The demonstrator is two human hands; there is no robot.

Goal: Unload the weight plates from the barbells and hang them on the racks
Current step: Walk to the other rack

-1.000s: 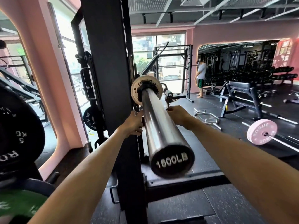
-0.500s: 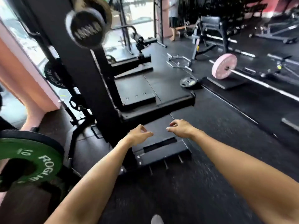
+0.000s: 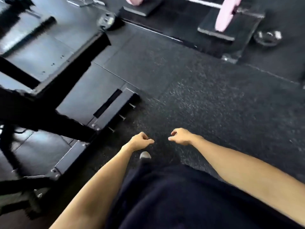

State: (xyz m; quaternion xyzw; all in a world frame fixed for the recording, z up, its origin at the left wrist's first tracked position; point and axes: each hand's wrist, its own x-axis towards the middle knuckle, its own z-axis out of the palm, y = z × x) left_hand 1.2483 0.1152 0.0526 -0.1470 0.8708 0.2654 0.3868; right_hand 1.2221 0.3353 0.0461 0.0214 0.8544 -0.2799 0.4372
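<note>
Black rubber floor (image 3: 189, 90) fills the view, a pink weight plate (image 3: 226, 15) far right. Left hand (image 3: 140, 141) and right hand (image 3: 180, 136) hover near, fingers loosely curled, holding nothing.

Two pink weight plates (image 3: 227, 13) show on the far barbell, one only partly. Two small dark plates (image 3: 267, 38) lie on the floor (image 3: 198, 96). Two hands (image 3: 139, 141) are in view.
</note>
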